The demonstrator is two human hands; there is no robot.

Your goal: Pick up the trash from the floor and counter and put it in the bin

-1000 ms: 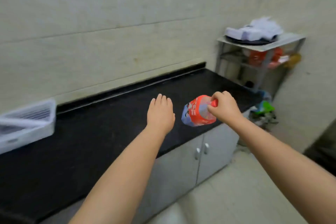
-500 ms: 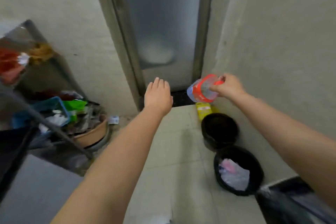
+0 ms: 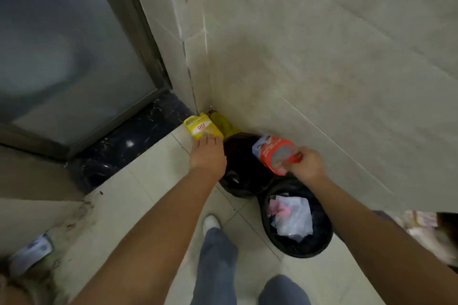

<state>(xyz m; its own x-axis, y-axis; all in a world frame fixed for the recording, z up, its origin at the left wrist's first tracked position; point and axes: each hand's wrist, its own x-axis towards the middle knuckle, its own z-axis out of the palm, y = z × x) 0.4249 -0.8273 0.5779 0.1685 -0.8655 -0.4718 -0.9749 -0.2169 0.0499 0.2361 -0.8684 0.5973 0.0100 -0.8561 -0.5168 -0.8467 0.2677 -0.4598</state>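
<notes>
My right hand (image 3: 308, 165) grips a crushed clear plastic bottle with a red label (image 3: 275, 153) by its red cap end. The bottle hangs over the far black bin (image 3: 238, 187), whose inside looks dark. A second black bin (image 3: 321, 246), nearer to me, holds white and pink plastic bags. My left hand (image 3: 207, 156) hovers flat with fingers together at the far bin's left rim and holds nothing.
A yellow jug (image 3: 202, 127) and a yellow bag (image 3: 224, 124) stand in the corner behind the bins. The tiled wall (image 3: 322, 57) runs along the right; a frosted glass door (image 3: 62, 57) with a dark threshold (image 3: 128, 146) is at left. My legs and white shoe (image 3: 211, 222) stand on the tile floor.
I have turned from the counter to the corner and now look down at the bins. My right hand has carried the bottle over the far bin; my left hand came down beside it.
</notes>
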